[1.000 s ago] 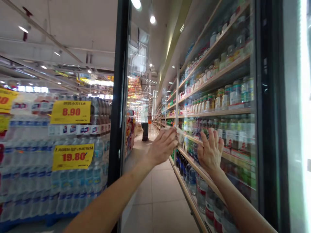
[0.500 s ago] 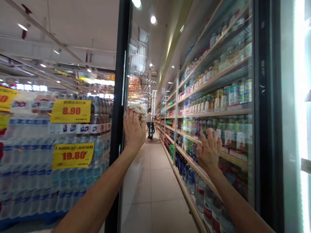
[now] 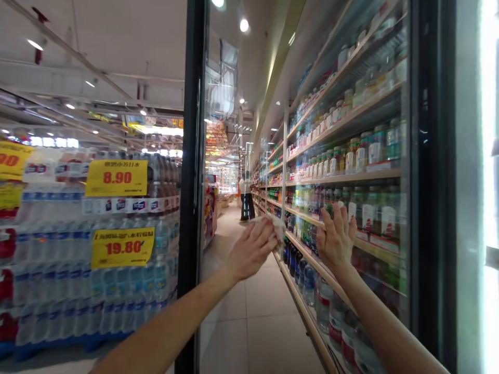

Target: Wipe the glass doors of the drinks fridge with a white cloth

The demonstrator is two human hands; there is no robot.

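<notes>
A tall glass door point(image 3: 226, 156) with a black frame point(image 3: 194, 130) stands in front of me. My left hand point(image 3: 251, 246) presses a crumpled whitish cloth point(image 3: 278, 227) to the glass, near the middle of the pane. Further right, my right hand point(image 3: 336, 236) rests against the same pane with its fingers spread, and nothing shows in it. Bottled drinks point(image 3: 372, 213) appear in the glass behind the right hand; whether they are seen through it or mirrored, I cannot tell.
On the left rise stacked packs of bottled water point(image 3: 50, 275) on a blue pallet point(image 3: 89, 341), with yellow price signs point(image 3: 117, 177). A tiled aisle floor point(image 3: 267, 296) runs ahead, with a person point(image 3: 246, 200) far along it. Bright light point(image 3: 489, 156) fills the right edge.
My left hand has moved right and down across the glass with the cloth, from beside the black frame to the pane's middle. My right hand has stayed nearly in place.
</notes>
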